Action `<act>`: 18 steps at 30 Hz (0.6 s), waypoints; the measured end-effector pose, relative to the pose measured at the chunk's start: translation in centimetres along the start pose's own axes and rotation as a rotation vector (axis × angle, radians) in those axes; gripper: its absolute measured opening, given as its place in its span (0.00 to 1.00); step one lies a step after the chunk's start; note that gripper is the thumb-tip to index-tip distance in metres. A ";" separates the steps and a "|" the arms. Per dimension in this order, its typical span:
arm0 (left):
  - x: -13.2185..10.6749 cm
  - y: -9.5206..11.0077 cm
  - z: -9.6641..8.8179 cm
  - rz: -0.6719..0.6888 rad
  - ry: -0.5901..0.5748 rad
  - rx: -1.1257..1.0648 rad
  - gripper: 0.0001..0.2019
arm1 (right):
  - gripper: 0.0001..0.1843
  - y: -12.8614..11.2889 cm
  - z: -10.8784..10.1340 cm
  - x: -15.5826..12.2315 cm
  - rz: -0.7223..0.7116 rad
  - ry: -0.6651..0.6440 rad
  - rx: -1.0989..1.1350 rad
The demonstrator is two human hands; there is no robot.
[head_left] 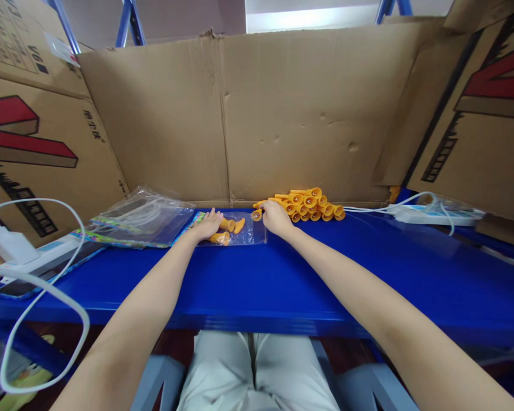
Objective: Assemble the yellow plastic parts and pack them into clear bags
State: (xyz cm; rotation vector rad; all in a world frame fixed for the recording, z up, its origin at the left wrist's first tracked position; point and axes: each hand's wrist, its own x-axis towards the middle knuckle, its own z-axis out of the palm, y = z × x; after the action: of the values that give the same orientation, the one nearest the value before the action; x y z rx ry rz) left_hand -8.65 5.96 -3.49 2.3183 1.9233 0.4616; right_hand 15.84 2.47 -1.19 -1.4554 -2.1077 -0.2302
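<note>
My left hand [208, 226] lies with its fingers spread on a clear plastic bag [252, 233] with a colourful printed end. A few orange horn-shaped pieces [220, 238] are in or on that bag, just right of the hand; which of the two I cannot tell. My right hand [276, 217] is closed at the bag's right end, its fingers round an orange horn-shaped piece [256, 215] with a flared cup facing me. Right behind this hand rises a pile of similar orange pieces [310, 201], stacked with their cups toward me.
Flat clear bags [154, 220] lie stacked at the left. White power strips [437, 215] with cables stand at both sides; a phone [17, 288] lies near the left one. Cardboard walls [304, 114] close off the back and sides of the blue table [257, 285].
</note>
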 end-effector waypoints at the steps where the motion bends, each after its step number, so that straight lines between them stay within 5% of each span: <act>1: 0.0 0.1 -0.1 -0.021 -0.019 -0.018 0.34 | 0.21 0.2 -0.2 0.3 -0.012 -0.015 -0.042; 6: -0.7 0.9 -0.8 -0.056 -0.060 -0.079 0.33 | 0.20 0.4 -0.7 2.5 -0.130 -0.170 -0.230; 11: -1.6 1.9 -1.5 -0.107 -0.054 -0.026 0.32 | 0.25 0.6 0.3 4.3 -0.097 -0.351 -0.296; 18: -2.3 2.9 -2.2 -0.132 -0.087 -0.036 0.32 | 0.20 1.4 1.6 5.5 -0.208 -0.356 -0.343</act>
State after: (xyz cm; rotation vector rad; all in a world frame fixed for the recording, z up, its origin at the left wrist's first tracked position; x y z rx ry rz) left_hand -6.97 2.89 -0.99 2.1362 1.9936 0.3727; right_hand 15.14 8.17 0.17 -1.5564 -2.6150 -0.4601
